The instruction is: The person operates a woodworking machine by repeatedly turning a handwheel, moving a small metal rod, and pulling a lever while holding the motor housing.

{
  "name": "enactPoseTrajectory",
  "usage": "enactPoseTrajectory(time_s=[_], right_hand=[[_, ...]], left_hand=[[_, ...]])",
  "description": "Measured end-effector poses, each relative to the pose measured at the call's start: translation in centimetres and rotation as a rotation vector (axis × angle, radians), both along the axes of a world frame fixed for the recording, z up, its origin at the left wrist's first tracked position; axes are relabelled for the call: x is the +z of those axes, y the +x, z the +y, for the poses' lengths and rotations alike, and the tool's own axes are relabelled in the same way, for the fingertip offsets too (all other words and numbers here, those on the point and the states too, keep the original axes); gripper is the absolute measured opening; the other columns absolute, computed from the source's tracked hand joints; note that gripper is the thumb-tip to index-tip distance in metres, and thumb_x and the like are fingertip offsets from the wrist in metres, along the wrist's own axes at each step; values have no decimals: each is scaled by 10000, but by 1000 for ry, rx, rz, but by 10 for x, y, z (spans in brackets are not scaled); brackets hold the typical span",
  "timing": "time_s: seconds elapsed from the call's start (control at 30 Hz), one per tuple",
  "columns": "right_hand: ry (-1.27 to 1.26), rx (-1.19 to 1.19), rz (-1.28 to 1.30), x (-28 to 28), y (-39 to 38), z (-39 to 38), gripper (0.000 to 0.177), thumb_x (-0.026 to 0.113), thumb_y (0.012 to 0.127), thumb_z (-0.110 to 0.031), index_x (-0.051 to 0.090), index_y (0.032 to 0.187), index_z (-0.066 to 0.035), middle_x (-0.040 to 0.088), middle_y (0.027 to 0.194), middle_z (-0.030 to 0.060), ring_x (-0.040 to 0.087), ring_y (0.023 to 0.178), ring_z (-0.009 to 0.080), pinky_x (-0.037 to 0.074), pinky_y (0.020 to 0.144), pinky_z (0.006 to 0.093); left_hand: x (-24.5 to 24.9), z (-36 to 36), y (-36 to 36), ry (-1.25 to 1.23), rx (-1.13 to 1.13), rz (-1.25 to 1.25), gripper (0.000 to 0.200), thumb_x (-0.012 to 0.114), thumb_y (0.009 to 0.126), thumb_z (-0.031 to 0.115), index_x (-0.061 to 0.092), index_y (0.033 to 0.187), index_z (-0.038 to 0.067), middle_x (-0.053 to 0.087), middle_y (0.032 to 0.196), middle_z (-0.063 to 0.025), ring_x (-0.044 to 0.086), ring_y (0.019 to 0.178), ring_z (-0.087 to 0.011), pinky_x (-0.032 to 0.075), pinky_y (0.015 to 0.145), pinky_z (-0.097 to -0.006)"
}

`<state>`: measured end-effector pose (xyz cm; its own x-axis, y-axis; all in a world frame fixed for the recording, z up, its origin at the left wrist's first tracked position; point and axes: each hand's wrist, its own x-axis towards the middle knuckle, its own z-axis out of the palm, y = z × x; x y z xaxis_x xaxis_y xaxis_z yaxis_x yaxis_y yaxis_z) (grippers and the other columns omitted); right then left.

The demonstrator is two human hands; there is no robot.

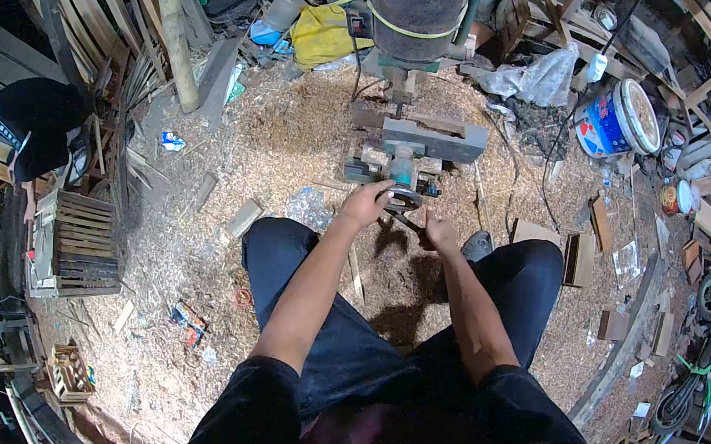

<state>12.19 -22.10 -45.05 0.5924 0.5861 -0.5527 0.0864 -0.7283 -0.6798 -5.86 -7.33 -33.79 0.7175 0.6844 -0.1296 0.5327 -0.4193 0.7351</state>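
Observation:
Straight ahead stands a machine with a thick dark column (416,33) and a vise-like table low in front of it. A wooden block (446,141) lies across that table under the tool head (401,86). My left hand (365,204) is closed on the left rim of a round dark handwheel (403,199) at the near end of the table. To the right of the wheel, my right hand (440,233) is closed around the end of a dark lever (405,221) that runs just below the wheel.
Wood shavings (288,120) cover the ground. A blue-and-white bucket (604,126) and a yellow sack (321,36) lie among scrap. At left, a person (34,128) bends near a slatted crate (81,245). Wood offcuts (580,260) are at right, with a green motorbike (701,370) beyond.

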Motion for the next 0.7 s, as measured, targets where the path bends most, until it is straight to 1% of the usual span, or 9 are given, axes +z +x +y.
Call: enactPoseTrajectory(time_s=[0.03,0.07,0.17,0.2,0.3,0.4,0.5,0.6,0.7], right_hand=[[7,-31,73,-44,15,2,845,406,920,-659,676,782,129,659,682,260,693,645,355,542,645,447],[15,-61,146,-69,23,4,848,401,921,-661,680,813,132,666,709,269,697,660,359,543,653,448],[-72,10,137,-3,-2,4,863,385,921,-665,662,983,150,672,904,335,698,877,413,527,799,472],[-141,146,-77,-5,-5,4,877,369,918,-668,620,1117,148,633,1082,366,616,1099,458,463,948,475],[-187,103,-6,-8,-6,10,887,345,915,-678,625,1120,139,606,1142,370,545,1196,472,416,1012,472],[-158,42,-38,37,-8,13,895,335,908,-687,642,1094,133,604,1130,377,554,1178,478,428,998,475],[-80,-26,100,-54,15,9,892,348,902,-690,657,1051,134,611,1104,380,574,1150,475,437,986,479],[-215,68,44,22,-5,5,872,370,902,-675,662,1011,140,622,1068,380,596,1116,472,451,960,488],[-90,48,-289,-58,-1,3,921,387,901,-735,672,874,141,693,795,248,685,873,415,523,757,490]], left_hand=[[3,-1,-1,-4,-4,-7,381,585,939,251,593,1308,159,637,1220,-198,600,1140,-378,477,981,-428],[4,0,-1,-7,-6,-14,380,587,939,247,594,1308,157,637,1224,-195,600,1145,-375,477,982,-424],[-3,2,-1,-23,3,-48,379,592,936,241,596,1305,153,635,1229,-191,601,1145,-370,480,978,-417],[-5,2,-1,-2,-11,-75,375,593,937,239,599,1301,148,636,1231,-186,602,1145,-368,480,976,-415],[-7,2,-1,-9,10,-33,372,596,936,239,603,1297,148,638,1229,-186,603,1144,-368,481,977,-416],[-12,3,-2,36,1,-53,370,601,935,240,606,1294,152,639,1226,-185,603,1143,-368,481,979,-419],[-8,2,-2,15,-12,-76,371,603,934,242,605,1294,155,639,1224,-187,603,1143,-368,482,982,-422],[-14,4,-1,22,-10,-48,369,602,936,242,605,1294,152,638,1226,-188,603,1144,-367,480,984,-421],[-8,2,-1,12,6,-30,368,600,936,235,605,1294,149,638,1226,-189,602,1146,-367,480,984,-419]])
